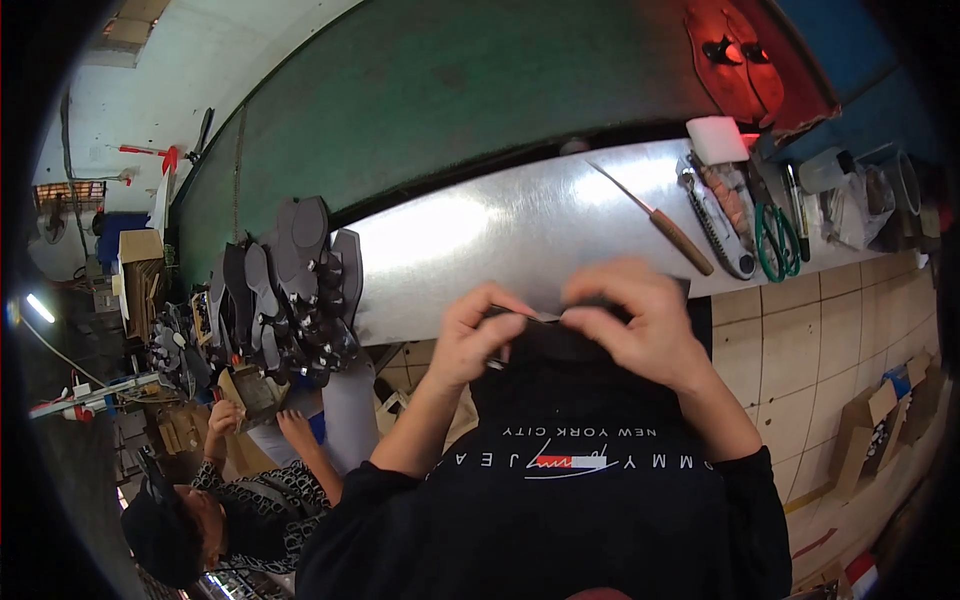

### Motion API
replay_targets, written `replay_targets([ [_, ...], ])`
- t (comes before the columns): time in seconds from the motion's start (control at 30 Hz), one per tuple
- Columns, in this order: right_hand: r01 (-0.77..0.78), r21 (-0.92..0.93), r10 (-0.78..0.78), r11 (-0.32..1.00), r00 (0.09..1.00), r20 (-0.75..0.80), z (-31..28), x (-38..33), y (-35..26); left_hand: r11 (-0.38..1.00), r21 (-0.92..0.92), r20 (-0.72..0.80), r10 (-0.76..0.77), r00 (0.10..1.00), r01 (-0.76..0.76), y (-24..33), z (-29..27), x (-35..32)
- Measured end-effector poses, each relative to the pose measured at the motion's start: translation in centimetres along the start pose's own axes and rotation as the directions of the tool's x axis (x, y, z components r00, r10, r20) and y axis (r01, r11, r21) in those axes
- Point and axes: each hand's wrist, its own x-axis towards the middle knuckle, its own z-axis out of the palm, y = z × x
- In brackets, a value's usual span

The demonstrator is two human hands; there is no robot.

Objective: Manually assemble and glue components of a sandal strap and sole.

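Note:
In front of my dark shirt, at the near edge of the metal worktop, both my hands meet at a dark thin piece (543, 318). My left hand (472, 338) is closed, pinching its left end between thumb and fingers. From the other side my right hand (640, 318) pinches it too, fingers curled over and slightly blurred. Most of the piece blends into the black cloth behind, so its full shape cannot be made out. Farther off, a wooden-handled awl (680, 240) lies on the worktop.
The metal worktop (430, 270) runs beside a green belt (480, 70). Dark sandal soles (300, 235) pile up at left, near a co-worker (240, 510). Green-handled scissors (775, 240), a cutter knife (715, 220) and a white block (718, 140) lie at right. Red light covers two soles (735, 60).

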Motion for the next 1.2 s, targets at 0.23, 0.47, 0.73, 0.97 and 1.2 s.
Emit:
replay_targets([
  [0.23,-0.152,-0.691,-0.387,0.707,0.734,-0.558,-3.0,2.6,5.4,0.586,-0.795,-0.363,-0.251,0.897,-0.158,-2.1,-4.1,0.7],
  [0.47,-0.139,-0.656,-0.354,0.742,0.751,-0.558,-3.0,2.0,7.9,0.239,-0.969,-0.170,-0.453,0.875,-0.064,-3.9,-3.0,1.7],
  [0.73,-0.209,0.309,0.229,0.928,0.973,-0.031,4.6,0.0,2.2,0.168,-0.984,-0.013,-0.439,0.899,0.068,-4.8,-0.1,4.0],
  [0.97,-0.145,0.420,0.197,0.896,0.977,-0.081,7.2,-0.2,5.5,0.165,-0.982,0.004,-0.463,0.886,0.091,-2.9,2.4,4.3],
  [1.2,-0.043,0.341,0.120,0.939,0.971,-0.207,6.7,-0.3,5.2,0.217,-0.973,-0.019,-0.430,0.903,0.083,-3.6,2.7,3.6],
])
